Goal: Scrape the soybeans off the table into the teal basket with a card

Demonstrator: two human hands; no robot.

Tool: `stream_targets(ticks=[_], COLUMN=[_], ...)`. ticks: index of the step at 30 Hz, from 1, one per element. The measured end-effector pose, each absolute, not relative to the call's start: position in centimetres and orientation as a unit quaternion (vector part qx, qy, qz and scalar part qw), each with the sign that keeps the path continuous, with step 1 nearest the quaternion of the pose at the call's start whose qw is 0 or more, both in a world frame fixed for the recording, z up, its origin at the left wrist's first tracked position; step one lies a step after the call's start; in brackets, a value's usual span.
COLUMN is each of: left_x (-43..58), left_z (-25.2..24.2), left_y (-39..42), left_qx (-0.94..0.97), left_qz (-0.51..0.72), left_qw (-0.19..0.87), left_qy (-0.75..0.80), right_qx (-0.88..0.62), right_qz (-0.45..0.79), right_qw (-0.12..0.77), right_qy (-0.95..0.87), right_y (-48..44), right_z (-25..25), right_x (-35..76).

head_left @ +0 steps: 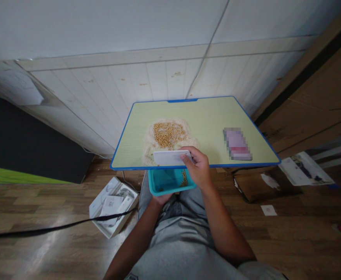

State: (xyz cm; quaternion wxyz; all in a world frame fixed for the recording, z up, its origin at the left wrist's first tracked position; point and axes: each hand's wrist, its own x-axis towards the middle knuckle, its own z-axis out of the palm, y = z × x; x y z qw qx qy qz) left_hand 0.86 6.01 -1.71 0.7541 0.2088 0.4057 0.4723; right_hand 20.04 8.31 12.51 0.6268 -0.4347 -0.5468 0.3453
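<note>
My right hand (198, 165) pinches a flat white rectangular piece (170, 157) at its right end, standing on edge near the table's front. Just beyond it lies a heap of round yellow soybeans (166, 134) with white rice-like grains (150, 136) spread around and among them. My left hand (163, 198) supports a teal plastic tray (161, 189) from below, against the table's front edge; most of its fingers are hidden under the tray. Inside the tray, some soybeans (184, 179) gather at the right side.
The small green table (211, 112) has a blue rim and stands against a white panelled wall. A blurred-out phone-like object (237, 144) lies on its right. An open white box (113, 210) sits on the floor at left, a cardboard box (257, 186) at right.
</note>
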Motion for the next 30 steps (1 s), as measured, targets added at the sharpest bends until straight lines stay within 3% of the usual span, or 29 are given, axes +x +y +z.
stream_targets(ticks=[7, 17, 30], left_x=[0.9, 0.6, 0.8], left_z=[-2.6, -3.0, -3.5], left_y=[5.8, 5.5, 5.7], left_qx=[0.149, 0.146, 0.115], left_qz=[0.475, 0.463, 0.476], left_qw=[0.765, 0.766, 0.767], left_qy=[0.408, 0.421, 0.415], right_qx=[-0.444, -0.526, -0.519], right_qz=[0.323, 0.117, 0.168], right_qw=[0.644, 0.703, 0.686], right_qy=[-0.533, -0.464, -0.481], right_y=[8.1, 7.9, 7.7], right_z=[12.7, 12.9, 13.0], right_x=[20.6, 22.3, 22.4])
